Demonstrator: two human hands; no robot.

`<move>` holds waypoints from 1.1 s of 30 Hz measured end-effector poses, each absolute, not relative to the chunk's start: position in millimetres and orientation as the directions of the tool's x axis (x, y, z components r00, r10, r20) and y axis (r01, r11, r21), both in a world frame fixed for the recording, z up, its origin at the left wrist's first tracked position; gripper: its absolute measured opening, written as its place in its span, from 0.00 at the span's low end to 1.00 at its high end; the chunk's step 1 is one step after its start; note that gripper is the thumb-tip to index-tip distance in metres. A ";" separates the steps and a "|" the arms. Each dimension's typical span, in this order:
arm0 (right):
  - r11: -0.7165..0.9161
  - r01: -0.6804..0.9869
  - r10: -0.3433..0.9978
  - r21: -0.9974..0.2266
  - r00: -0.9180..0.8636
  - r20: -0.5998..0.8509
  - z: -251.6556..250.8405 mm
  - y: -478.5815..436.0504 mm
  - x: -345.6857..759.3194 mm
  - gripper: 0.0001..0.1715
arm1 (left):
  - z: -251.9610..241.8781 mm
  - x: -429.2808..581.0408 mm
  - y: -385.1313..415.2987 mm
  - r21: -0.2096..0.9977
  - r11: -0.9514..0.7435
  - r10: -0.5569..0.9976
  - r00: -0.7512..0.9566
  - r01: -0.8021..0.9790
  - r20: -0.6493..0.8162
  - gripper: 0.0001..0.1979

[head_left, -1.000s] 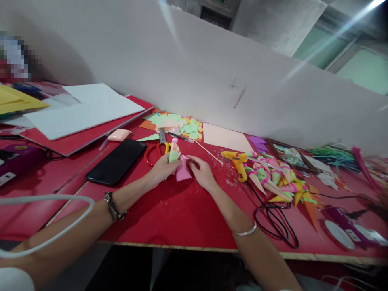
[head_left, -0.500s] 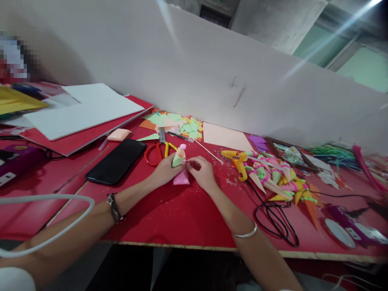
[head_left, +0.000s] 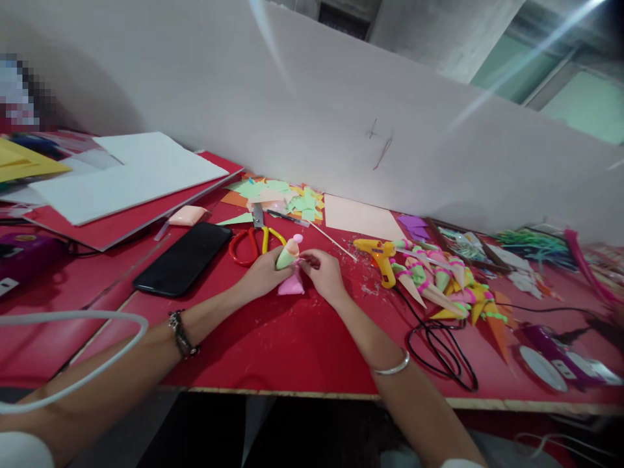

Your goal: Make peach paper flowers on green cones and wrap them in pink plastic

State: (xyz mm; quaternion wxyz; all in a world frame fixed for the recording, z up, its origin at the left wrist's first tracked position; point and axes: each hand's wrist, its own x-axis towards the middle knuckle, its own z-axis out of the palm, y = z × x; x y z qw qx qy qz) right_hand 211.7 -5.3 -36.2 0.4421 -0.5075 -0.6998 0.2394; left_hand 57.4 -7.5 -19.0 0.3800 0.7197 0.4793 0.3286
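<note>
My left hand [head_left: 264, 274] is closed around a small paper cone [head_left: 285, 258] in pale green and peach, held tilted, with a round pink ball on its upper end. Just below the fingers a soft pink packet [head_left: 291, 285] shows, partly covered by the hand; I cannot tell whether it is held or lies on the table. My right hand [head_left: 322, 272] is beside the cone, thumb and forefinger pinched at a small pink bit next to it. Behind the left hand lie scissors [head_left: 247, 248] with red and yellow handles.
A black phone [head_left: 182, 260] and a peach packet [head_left: 186, 216] are at left. Paper scraps [head_left: 273, 195] and a peach sheet [head_left: 361, 216] lie along the wall. A yellow glue gun [head_left: 380, 255] rests against piled, trimmed paper cones [head_left: 439, 279], its black cord [head_left: 441, 348] coiled in front.
The ball-topped end of the cone has tipped slightly to the right. Both hands keep nearly the same place and grip; the whole view has shifted a little.
</note>
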 end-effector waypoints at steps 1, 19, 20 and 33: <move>0.360 0.491 0.926 -0.793 -0.081 0.370 -37.2 -4.8 212.0 0.07 | -18.7 57.4 -7.7 0.858 -0.254 0.939 0.328 0.448 0.107 0.15; 0.377 0.471 0.918 -0.798 -0.072 0.391 -35.4 -7.1 211.2 0.06 | -17.5 56.3 -9.1 0.811 -0.361 0.881 0.454 0.461 0.134 0.11; 0.380 0.465 0.917 -0.800 -0.073 0.393 -34.9 -7.6 210.4 0.06 | -17.6 56.2 -9.2 0.807 -0.364 0.880 0.456 0.465 0.134 0.11; 0.283 0.118 0.938 -0.952 0.170 0.301 -35.9 4.7 218.4 0.10 | -20.8 56.6 -9.9 0.760 -0.349 0.902 0.416 0.549 0.114 0.10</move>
